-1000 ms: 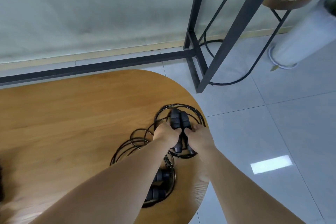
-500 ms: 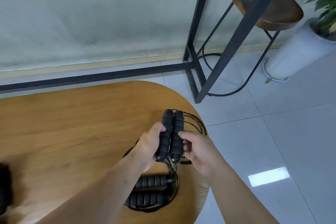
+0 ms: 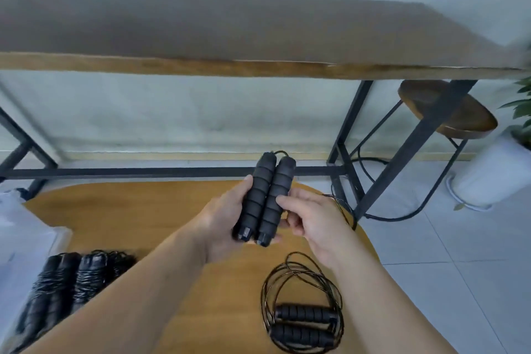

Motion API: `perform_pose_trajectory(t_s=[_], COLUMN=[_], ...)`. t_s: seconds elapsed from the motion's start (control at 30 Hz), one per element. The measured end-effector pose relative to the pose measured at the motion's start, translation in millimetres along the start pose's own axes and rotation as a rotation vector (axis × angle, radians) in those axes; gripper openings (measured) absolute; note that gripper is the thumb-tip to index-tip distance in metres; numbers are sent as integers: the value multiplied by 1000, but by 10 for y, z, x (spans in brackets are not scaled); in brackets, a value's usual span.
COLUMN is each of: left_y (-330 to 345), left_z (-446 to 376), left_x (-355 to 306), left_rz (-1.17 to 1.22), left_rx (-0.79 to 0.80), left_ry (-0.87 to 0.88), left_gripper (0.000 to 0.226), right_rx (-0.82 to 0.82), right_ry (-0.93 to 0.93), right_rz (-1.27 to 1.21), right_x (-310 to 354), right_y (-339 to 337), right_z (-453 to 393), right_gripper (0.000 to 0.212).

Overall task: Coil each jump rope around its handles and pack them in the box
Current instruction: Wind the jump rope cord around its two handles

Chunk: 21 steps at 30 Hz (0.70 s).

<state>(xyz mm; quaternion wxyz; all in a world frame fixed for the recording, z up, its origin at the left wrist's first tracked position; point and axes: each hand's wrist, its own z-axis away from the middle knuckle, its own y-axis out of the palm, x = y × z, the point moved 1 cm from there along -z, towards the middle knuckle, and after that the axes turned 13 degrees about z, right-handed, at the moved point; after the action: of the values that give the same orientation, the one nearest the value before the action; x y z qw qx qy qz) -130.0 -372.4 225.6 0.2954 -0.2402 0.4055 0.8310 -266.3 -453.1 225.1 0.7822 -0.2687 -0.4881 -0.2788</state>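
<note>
The two black handles are now up in the air above the wooden table; a second ago they lay down on it. The left hand wraps its fingers around them, side by side. The right hand pinches the handle nearest it. Their cord hangs loose past the table's edge, so winding can start. Another rope waits on the table. Wound ropes lie at the table's left.

Wooden table; loose rope; coiled ropes
</note>
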Motion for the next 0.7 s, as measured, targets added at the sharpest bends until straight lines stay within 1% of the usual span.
perform_pose_trajectory(t_s=[0.07, 0.13, 0.23, 0.3, 0.43, 0.53, 0.6, 0.63, 0.67, 0.7], left_y=[-99, -214, -434, -583, -856, -1049, -1177, -1260, -1305, -1360], left_z=[230, 468, 828, 1037, 1379, 1615, 1743, 1820, 1854, 1915], left_x=[-200, -406, -636, -747, -889, -989, -1056, -1094, -1116, -1144], left_rz=[3, 9, 44, 64, 116, 120, 149, 184, 223, 258], left_rx=[45, 47, 78, 98, 160, 202, 217, 227, 246, 267], left_ry=[18, 66, 86, 75, 62, 86, 99, 104, 96, 85], left_gripper=[63, 62, 62, 62, 65, 65, 66, 68, 68, 69], right_rx=[-9, -14, 5, 33, 26, 115, 154, 132, 40, -106], right_ry=[-50, -100, -143, -172, -223, -232, -225, -238, -246, -262], right_rz=[48, 117, 170, 206, 290, 327, 401, 437, 448, 423], right_x=[243, 484, 757, 890, 1076, 1201, 1284, 1339, 1379, 1429], right_y=[219, 441, 776, 992, 1382, 1648, 1752, 1809, 1802, 1808], right_z=[87, 170, 322, 399, 506, 575, 594, 607, 589, 556], right_gripper=[8, 8, 12, 13, 18, 16, 18, 21, 26, 27])
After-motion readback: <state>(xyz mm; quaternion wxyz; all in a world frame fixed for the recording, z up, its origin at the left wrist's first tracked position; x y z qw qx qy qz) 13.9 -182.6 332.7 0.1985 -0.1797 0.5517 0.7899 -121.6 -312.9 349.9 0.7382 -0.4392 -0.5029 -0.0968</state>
